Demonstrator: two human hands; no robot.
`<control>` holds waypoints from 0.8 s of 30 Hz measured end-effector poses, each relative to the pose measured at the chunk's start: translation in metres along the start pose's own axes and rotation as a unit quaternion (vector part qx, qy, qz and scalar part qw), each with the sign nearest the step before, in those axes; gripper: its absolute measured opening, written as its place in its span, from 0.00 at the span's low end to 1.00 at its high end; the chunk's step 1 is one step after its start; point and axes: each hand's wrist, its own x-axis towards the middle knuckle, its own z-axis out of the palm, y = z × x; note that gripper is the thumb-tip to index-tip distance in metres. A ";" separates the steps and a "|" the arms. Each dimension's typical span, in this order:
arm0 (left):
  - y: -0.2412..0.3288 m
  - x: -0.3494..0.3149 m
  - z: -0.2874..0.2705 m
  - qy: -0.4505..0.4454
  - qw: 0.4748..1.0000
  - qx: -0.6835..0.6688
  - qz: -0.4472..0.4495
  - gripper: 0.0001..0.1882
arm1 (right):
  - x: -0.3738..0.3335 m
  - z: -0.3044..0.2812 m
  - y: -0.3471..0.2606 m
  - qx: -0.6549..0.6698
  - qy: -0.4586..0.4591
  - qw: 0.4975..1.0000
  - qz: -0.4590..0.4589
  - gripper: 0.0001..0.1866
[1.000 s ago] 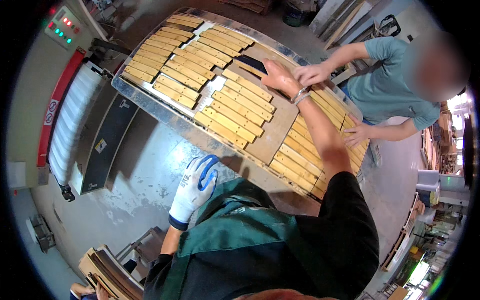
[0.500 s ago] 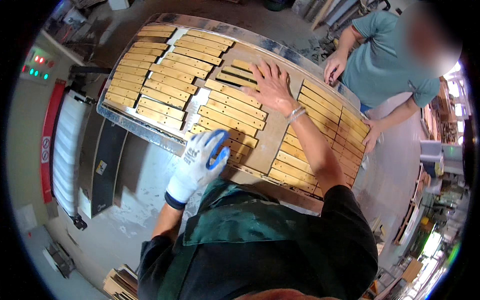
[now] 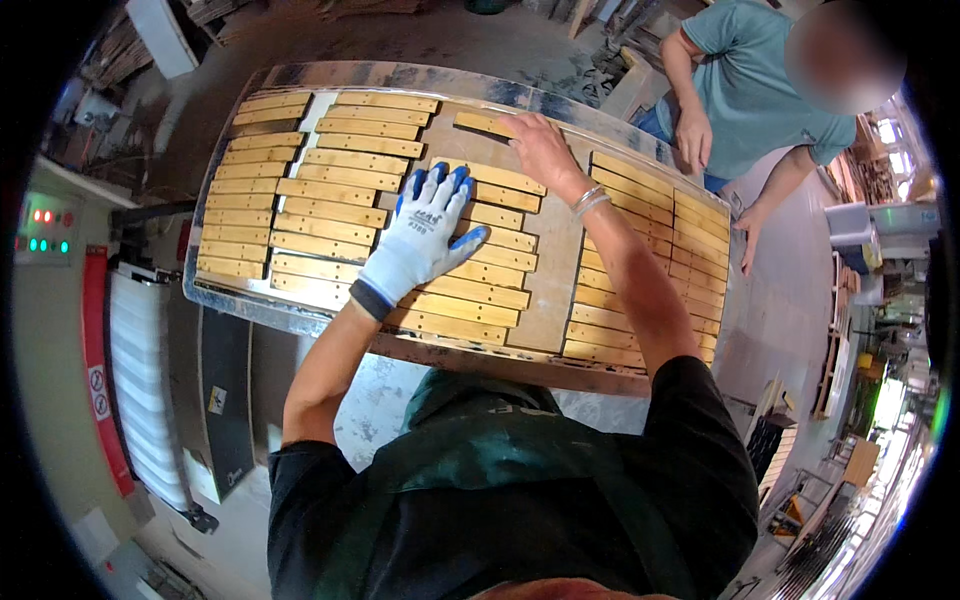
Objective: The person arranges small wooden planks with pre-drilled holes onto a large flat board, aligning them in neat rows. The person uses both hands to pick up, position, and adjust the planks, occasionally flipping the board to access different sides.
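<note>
Yellow wooden slats (image 3: 480, 291) lie in rows on the bench (image 3: 410, 76). Over the bench's middle, the left hand (image 3: 425, 222), in a white-and-blue glove (image 3: 405, 255), rests on slats, its grip fanned wide. Toward the bench's far edge, the bare right hand (image 3: 543, 150) covers a lone slat's (image 3: 480, 122) end; whether its grip is closed, I cannot tell.

Wooden slats (image 3: 350, 168) smooth, faint sheen! Surface (image 3: 550, 290) matt, rim scuffed. Glove (image 3: 415, 245) matt cloth, blue-coated fingers (image 3: 460, 172); bracelet (image 3: 592, 199) shiny metal. Left, white roll (image 3: 145, 370) glossy, plastic-looking.
</note>
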 end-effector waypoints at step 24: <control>0.004 -0.010 -0.009 -0.018 0.998 -0.046 -0.035 0.37 | -0.086 -0.029 -0.083 0.101 0.007 0.995 -0.027 0.31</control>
